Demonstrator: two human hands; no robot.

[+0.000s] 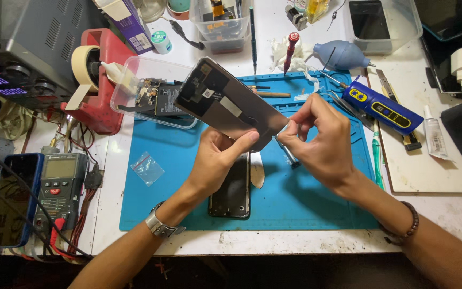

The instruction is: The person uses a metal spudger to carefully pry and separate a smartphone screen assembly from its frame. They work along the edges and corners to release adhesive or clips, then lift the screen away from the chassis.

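My left hand [217, 160] holds a dark phone back panel [225, 101] tilted up over the blue work mat [177, 187], thumb pressed on its lower edge. My right hand [322, 139] pinches at the panel's right corner, fingers closed on a small clear strip or film, with a thin metal tool [287, 152] sticking out below the fingers. A black phone frame [231, 195] lies flat on the mat under my left wrist, a white pick [256, 170] beside it.
A clear tray with phone parts [145, 91] and a red tape dispenser [100, 80] sit at left. A multimeter [60, 187] and a phone [9, 198] lie far left. A blue electric screwdriver [383, 104], air blower [340, 53], glue tube [434, 134] and tweezers are at right.
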